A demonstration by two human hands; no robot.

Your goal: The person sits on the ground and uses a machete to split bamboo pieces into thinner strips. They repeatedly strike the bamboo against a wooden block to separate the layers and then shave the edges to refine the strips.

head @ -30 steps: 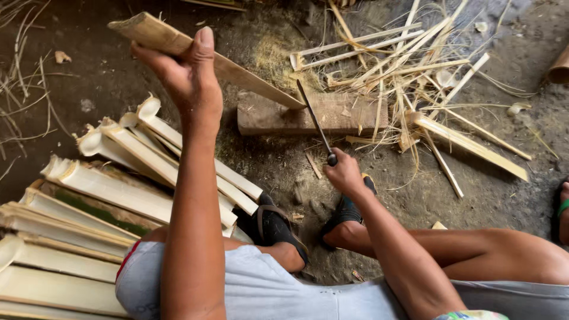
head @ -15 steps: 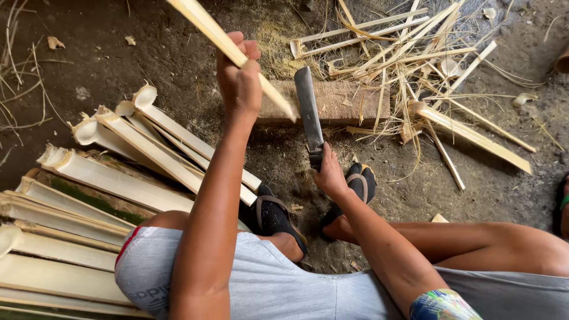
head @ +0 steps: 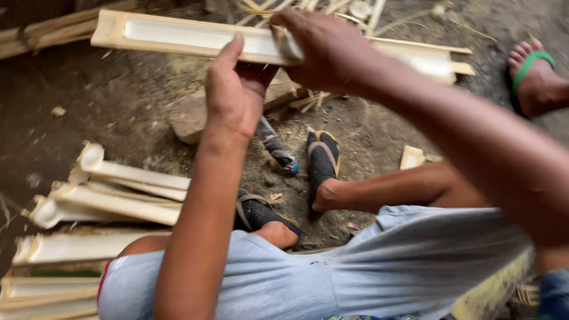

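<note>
Both hands up on one split bamboo slat (head: 178, 37) held crosswise above the dirt ground (head: 89, 112), left hand (head: 234, 95) clamped beneath, right hand (head: 329, 50) gripping over it, while a stack of split pieces (head: 112, 195) sits at the ground's left edge, apparently finished.

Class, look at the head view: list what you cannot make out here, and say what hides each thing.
- Middle of the split bamboo piece: covered by the left hand and right hand.
- Anything gripped in the right hand: hidden by its back, motion-blurred.
- Stacked bamboo halves: cut off by the left edge.
- Foot in green sandal: cut off at right.
</note>
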